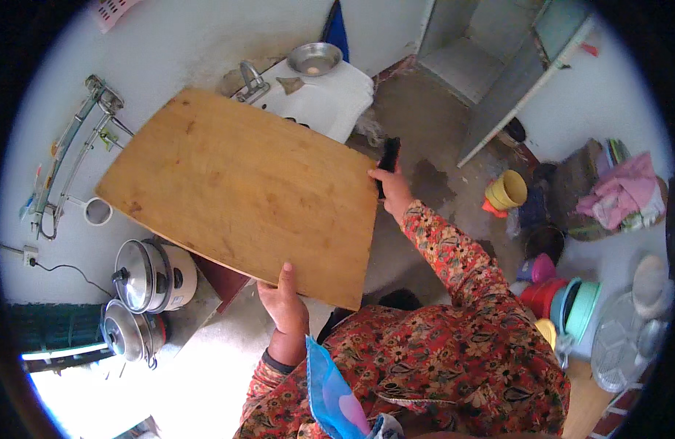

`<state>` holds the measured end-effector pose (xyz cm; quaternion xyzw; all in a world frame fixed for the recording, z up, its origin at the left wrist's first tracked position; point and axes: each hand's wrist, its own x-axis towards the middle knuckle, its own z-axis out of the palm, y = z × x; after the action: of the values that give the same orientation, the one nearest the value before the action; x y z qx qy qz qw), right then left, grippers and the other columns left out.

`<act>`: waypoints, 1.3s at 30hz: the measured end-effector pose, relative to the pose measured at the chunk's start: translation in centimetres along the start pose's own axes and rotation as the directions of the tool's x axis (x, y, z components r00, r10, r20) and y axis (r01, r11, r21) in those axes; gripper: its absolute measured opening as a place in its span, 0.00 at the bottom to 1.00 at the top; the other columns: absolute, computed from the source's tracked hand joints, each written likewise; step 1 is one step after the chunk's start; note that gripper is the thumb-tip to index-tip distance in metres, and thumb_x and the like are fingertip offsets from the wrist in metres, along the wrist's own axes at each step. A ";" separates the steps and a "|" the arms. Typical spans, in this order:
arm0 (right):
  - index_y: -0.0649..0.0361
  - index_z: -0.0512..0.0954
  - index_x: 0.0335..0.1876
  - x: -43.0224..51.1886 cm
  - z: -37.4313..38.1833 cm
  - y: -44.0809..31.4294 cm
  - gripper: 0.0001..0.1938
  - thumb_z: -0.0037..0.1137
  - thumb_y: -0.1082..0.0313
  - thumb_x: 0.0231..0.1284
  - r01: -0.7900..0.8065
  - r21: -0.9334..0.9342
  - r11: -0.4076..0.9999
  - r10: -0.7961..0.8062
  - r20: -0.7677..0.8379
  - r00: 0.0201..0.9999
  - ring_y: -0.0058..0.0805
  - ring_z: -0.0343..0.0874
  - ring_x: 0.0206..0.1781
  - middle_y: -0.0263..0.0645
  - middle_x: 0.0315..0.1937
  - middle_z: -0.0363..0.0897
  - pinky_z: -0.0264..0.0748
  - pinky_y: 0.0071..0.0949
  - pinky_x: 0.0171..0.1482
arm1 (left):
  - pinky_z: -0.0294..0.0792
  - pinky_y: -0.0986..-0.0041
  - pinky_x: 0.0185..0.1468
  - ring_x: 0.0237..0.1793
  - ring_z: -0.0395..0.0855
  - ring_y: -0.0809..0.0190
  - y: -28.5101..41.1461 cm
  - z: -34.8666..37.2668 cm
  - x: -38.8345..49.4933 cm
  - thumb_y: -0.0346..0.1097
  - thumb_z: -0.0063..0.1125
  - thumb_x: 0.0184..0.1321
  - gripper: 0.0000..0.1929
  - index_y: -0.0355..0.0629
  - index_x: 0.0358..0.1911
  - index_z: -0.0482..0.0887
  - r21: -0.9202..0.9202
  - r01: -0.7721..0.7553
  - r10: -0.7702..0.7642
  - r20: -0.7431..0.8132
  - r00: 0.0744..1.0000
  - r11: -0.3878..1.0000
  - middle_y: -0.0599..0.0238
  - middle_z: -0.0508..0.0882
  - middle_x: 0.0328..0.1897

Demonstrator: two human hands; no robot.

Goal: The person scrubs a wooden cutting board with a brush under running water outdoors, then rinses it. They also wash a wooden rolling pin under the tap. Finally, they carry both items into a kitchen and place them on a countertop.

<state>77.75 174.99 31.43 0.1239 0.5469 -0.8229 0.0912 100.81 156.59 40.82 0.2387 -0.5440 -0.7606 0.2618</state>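
Note:
A large wooden board [238, 192] with dark stains and curved ends lies tilted across the view in front of me. My left hand [284, 299] grips its near edge, thumb on the upper face and fingers hidden beneath. At the board's right end, my right hand [393, 186] holds a black brush [389, 156], its bristles along one side. The board hides part of a white sink [337, 101] behind it. Whether my right hand also touches the board, I cannot tell.
A metal basin [314, 58] rests on the sink near the faucet [252, 77]. To the left stand a rice cooker [178, 277] and a lidded pot [126, 332]. Yellow bucket [507, 189], cloths [617, 192] and several coloured basins [582, 310] sit right, below an open door [527, 99].

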 end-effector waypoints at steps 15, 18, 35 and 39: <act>0.62 0.70 0.47 22.3 4.0 -4.4 0.19 0.62 0.74 0.48 0.078 -0.253 0.964 0.069 0.524 0.849 0.28 0.76 0.32 0.34 0.30 0.75 0.74 0.31 0.37 | 0.72 0.69 0.50 0.51 0.77 0.60 -8.0 20.2 0.1 0.36 0.58 0.62 0.19 0.38 0.54 0.71 -0.280 -0.012 -0.156 -0.571 0.806 0.960 0.61 0.77 0.53; 0.63 0.70 0.49 25.6 3.5 -4.9 0.19 0.62 0.73 0.50 -0.046 -0.276 0.960 0.194 0.541 0.818 0.30 0.77 0.37 0.37 0.35 0.76 0.75 0.35 0.40 | 0.72 0.69 0.52 0.51 0.78 0.60 -8.5 24.5 1.3 0.36 0.58 0.62 0.19 0.39 0.55 0.71 -0.345 -0.065 -0.164 -0.594 0.788 0.936 0.61 0.77 0.53; 0.66 0.60 0.67 43.4 2.1 -7.7 0.36 0.64 0.61 0.55 0.222 -0.722 0.655 0.604 0.677 0.421 0.41 0.74 0.54 0.49 0.53 0.73 0.72 0.40 0.55 | 0.65 0.63 0.63 0.61 0.72 0.56 -18.7 31.9 11.5 0.33 0.57 0.63 0.25 0.42 0.63 0.65 -0.518 -0.056 -0.310 -0.591 0.744 0.853 0.61 0.74 0.61; 0.65 0.68 0.62 45.0 6.5 -11.8 0.32 0.66 0.61 0.51 0.833 -0.522 0.180 0.825 0.542 0.161 0.37 0.78 0.53 0.50 0.49 0.79 0.72 0.34 0.55 | 0.63 0.60 0.65 0.63 0.70 0.53 -21.7 33.2 12.2 0.38 0.54 0.65 0.25 0.43 0.64 0.65 -0.588 -0.129 -0.342 -0.619 0.707 0.799 0.62 0.73 0.64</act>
<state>30.84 172.83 30.55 -0.5430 0.6943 -0.0706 0.4670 67.18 177.74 28.98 0.4470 -0.1230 -0.7567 0.4610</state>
